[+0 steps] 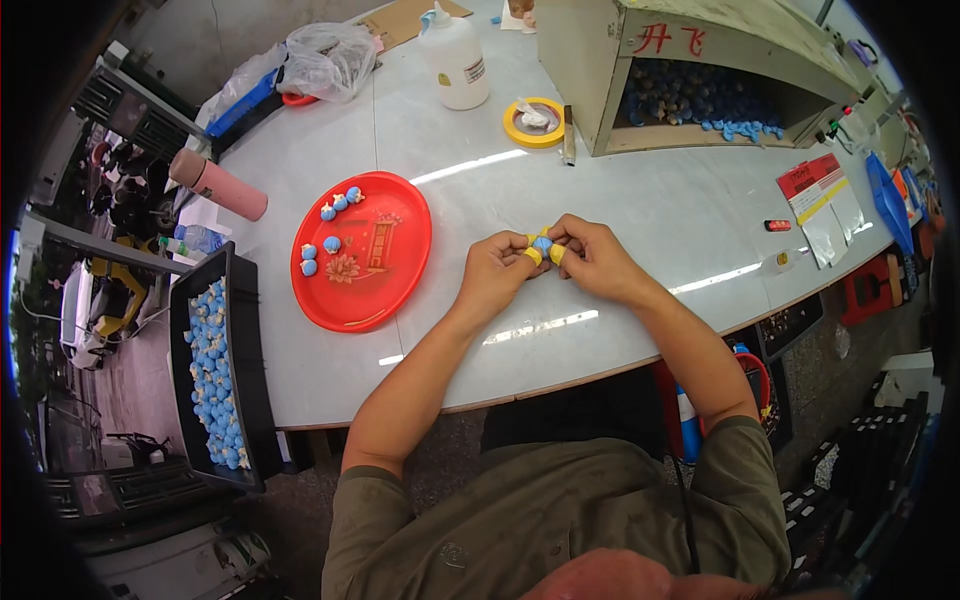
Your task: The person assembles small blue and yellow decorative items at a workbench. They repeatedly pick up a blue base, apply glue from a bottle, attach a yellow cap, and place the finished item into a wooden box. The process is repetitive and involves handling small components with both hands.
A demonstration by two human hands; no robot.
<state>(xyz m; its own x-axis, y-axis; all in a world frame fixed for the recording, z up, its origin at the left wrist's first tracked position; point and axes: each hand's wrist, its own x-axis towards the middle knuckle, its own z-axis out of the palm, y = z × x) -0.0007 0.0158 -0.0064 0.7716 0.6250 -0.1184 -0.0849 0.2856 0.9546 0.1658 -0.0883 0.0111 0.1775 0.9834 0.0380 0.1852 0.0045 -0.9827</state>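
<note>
Between my two hands is a small blue ball-shaped piece [542, 245], pinched from both sides by the fingertips. My left hand [497, 268] and my right hand [598, 258] both wear yellow covers on thumb and finger. They meet above the grey-white table, right of a round red tray [418, 270]. Several similar blue pieces with pale tips lie on the tray, among them a blue piece [332, 244] near its middle. Finer details of the held piece are covered by my fingers.
A black bin [250, 400] of blue pieces stands at the left edge. Further back are a pink bottle [225, 187], a white jug [455, 70], a yellow tape roll [515, 125] and a wooden box [585, 80] holding blue pieces. A red-yellow card [815, 190] lies right.
</note>
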